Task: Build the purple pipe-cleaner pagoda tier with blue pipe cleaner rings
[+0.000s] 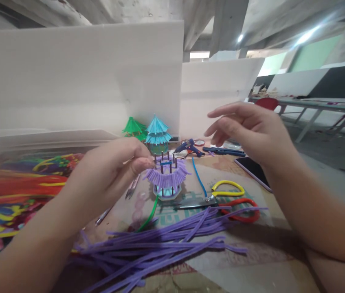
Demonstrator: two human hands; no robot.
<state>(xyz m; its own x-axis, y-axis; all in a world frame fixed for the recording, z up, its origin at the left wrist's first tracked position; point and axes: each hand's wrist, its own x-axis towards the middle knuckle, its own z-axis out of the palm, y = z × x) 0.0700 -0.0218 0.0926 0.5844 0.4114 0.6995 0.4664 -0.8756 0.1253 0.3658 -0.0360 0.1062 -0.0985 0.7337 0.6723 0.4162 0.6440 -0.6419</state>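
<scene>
My left hand (120, 171) pinches a brown post at the top left of a small pagoda model (168, 176). The model has a purple pipe-cleaner roof, brown posts above and below it, a blue strip among the upper posts and a pale base. Raised to the right, my right hand (242, 126) has bent fingers held apart, with nothing visible in them. Purple pipe cleaners (166, 244) lie in a loose pile in front of the model. Scissors (195, 202) with one yellow and one red handle lie beside it, near a blue pipe cleaner (199, 177) and a green pipe cleaner (150, 215).
Behind the model stand a light-blue pagoda (157, 132) and a green one (133, 128). A blue glue gun (190, 147), a dark-blue long-handled tool (224, 151) and a phone (253, 171) lie toward the back right. Many-coloured pipe cleaners (16, 191) are heaped at left.
</scene>
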